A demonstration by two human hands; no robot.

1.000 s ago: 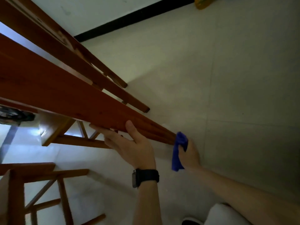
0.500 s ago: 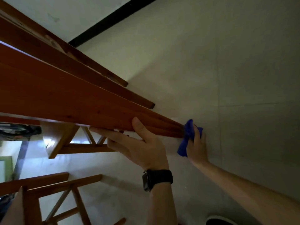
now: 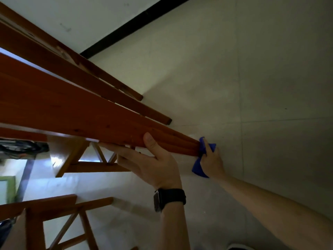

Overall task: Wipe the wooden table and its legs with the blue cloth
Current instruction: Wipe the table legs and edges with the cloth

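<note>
Shifted upward since a second ago, the fingers point(image 3: 207, 150) of the right hand point(image 3: 213, 163) clench the crumpled blue cloth point(image 3: 198, 167) over the end of the long reddish-brown wooden table leg point(image 3: 90, 114). Just beside them, the left hand point(image 3: 156, 166) grasps that leg, thumb on top, a black wristwatch point(image 3: 169, 198) behind; a pale tiled floor point(image 3: 261, 87) lies beyond.

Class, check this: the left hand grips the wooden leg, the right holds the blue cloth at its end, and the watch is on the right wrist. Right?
No: the head view shows the watch on the left wrist. The left hand grips the leg and the right hand holds the cloth at its end.
</note>
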